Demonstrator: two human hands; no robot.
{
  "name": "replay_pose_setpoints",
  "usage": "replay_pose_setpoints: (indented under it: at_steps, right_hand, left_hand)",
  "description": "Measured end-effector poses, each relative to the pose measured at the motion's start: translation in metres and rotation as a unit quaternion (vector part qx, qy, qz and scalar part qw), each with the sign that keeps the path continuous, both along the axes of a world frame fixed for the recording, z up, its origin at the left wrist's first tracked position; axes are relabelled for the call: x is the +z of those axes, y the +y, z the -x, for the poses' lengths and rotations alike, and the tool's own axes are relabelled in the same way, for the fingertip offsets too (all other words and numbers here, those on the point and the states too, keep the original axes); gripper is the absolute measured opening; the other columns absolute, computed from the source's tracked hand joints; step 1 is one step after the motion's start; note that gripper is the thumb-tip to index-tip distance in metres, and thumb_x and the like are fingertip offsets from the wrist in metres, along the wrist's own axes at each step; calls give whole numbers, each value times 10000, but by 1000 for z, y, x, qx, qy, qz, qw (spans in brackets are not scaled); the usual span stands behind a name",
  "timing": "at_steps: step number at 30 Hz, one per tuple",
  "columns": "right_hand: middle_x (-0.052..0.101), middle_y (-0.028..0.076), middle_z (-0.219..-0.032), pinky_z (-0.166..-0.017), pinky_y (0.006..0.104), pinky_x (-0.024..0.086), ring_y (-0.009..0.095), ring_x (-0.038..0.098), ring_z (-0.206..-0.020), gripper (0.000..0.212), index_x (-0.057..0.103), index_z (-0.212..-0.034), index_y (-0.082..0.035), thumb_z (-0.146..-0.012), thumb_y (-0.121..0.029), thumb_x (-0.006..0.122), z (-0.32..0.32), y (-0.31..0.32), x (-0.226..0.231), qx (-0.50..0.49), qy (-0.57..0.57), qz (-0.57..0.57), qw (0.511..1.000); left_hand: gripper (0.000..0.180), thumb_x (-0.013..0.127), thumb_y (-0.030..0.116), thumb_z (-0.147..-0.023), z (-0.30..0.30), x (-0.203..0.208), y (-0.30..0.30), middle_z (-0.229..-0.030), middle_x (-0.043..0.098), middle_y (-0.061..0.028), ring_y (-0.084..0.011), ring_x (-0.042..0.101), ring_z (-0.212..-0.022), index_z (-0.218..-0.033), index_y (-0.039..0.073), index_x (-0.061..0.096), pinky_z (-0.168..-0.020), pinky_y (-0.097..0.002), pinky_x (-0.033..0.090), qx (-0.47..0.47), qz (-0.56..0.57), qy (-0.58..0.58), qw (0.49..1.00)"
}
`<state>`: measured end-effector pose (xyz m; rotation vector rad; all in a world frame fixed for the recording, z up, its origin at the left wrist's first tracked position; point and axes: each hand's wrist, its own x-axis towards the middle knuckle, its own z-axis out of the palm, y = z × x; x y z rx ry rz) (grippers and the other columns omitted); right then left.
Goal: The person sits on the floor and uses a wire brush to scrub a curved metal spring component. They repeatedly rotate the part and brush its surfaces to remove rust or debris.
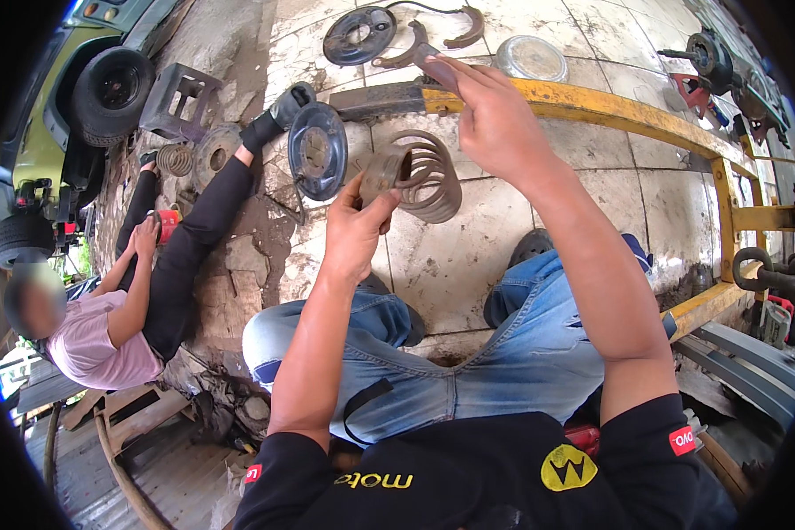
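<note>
My left hand (355, 228) grips a small round rusty metal part (382, 173) by its edge, held up in front of me. My right hand (490, 119) is raised higher and closed on a slim dark tool (435, 66) whose tip points up and left. Below both hands a rusty coil spring (428, 177) lies on the tiled floor (521, 212). A dark round brake plate (317, 150) stands on edge just left of the spring. I sit with my jeans-clad knees spread.
A yellow steel frame (627, 119) runs across the floor behind the spring. Another brake plate (358, 35), curved brake shoes (464, 28) and a shiny round cover (530, 58) lie beyond it. A person in a pink shirt (93, 340) sits at left, by a green vehicle's wheel (113, 88).
</note>
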<state>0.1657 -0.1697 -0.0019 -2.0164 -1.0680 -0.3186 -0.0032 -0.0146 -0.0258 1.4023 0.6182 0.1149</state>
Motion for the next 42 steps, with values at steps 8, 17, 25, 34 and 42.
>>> replay_pose_setpoints:
  at_steps: [8,17,25,34,42]
  right_hand:
    - [600,115,-1309,-950,403,489,329,584,-1075,611,560,-1316,-73,-729,95,556,-6,-3,4,-14,-37,-6,999]
    - [605,92,-1308,-957,405,490,324,575,-1100,636,559,-1335,-123,-741,104,532,-8,-10,7,-35,-13,-2,999]
    - [607,103,-1306,-974,407,486,339,580,-1096,637,555,-1339,-103,-741,110,516,-7,-11,5,-27,-2,-4,1000]
    - [585,101,-1331,-991,410,463,329,558,-1148,643,547,-1344,-120,-749,120,494,-9,-13,6,-26,9,3,1000]
    - [579,89,-1343,-988,406,464,325,560,-1135,669,540,-1354,-125,-736,129,501,-4,-7,2,-14,0,14,1000]
  left_hand:
    - [440,643,19,-859,9,32,3,-808,590,5,-35,467,-589,-1283,-48,550,-508,-196,357,34,11,-77,996]
    - [480,633,66,-885,-3,7,2,-929,643,-31,-77,557,-658,-1341,-14,509,-584,-234,468,39,38,-142,988]
    - [457,606,113,-915,0,13,-5,-1030,664,-80,-85,550,-632,-1343,4,493,-552,-238,456,32,21,-107,993]
    - [299,621,281,-928,-6,13,14,-813,624,-70,-55,384,-464,-1046,7,598,-423,-212,290,74,97,-85,989]
    - [226,639,243,-914,-2,22,21,-751,574,-33,-46,349,-441,-999,36,611,-401,-222,253,118,145,-76,979]
